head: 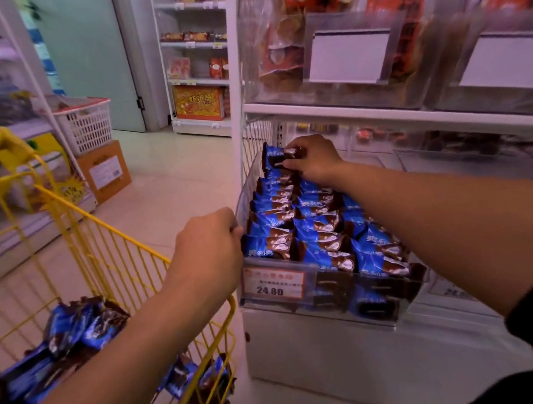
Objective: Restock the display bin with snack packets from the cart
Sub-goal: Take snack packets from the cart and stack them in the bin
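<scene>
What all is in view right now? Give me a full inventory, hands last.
display bin: one, clear, lower shelf at centre
snack packets: many, blue and brown, in rows in the bin; more loose in the cart
price tag: one, red and white, bin front
cart: one, yellow wire, lower left
basket: one, white, on a cardboard box
cardboard box: one, brown, floor at left
left hand: grips the bin's left wall
right hand: holds a packet at the bin's back

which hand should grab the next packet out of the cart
Left. The left hand only grips the display bin edge, directly above the cart; the right hand holds a snack packet at the bin's back.
</scene>
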`<state>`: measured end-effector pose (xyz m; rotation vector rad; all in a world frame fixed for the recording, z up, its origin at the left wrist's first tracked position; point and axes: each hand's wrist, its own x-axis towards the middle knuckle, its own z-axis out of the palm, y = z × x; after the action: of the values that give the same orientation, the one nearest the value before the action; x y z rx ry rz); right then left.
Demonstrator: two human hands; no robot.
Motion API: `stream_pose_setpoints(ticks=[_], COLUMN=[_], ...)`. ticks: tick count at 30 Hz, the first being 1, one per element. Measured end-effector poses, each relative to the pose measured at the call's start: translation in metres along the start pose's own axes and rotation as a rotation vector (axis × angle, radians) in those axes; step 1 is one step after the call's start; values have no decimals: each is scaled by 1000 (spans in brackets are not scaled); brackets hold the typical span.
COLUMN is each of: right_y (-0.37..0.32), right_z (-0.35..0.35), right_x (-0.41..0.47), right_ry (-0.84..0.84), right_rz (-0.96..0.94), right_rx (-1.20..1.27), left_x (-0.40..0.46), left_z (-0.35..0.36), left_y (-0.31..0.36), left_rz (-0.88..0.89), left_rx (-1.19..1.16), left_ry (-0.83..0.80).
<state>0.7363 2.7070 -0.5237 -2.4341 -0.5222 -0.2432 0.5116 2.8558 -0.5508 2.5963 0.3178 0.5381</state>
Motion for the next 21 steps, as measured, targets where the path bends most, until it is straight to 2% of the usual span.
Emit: stream_pose_setpoints(ticks=[5, 11, 13, 18, 21], right_y=[9, 14, 14, 11, 7], right_z=[12, 14, 20, 37, 41], right_x=[18, 21, 20, 24, 25], right_ry=[59, 55, 37, 199, 159], right_rz=[-100, -251, -240, -112, -116], right_rx=[-110, -287, -293, -190, -252], left_x=[3, 7, 8, 5, 5], left_z=[-3, -2, -2, -1, -2], left_y=[-6, -19, -22, -29, -30], left_rz=[34, 42, 53, 68, 76], left_rx=[0, -62, -81, -156, -160], left_ry=[-36, -84, -109, -114, -142])
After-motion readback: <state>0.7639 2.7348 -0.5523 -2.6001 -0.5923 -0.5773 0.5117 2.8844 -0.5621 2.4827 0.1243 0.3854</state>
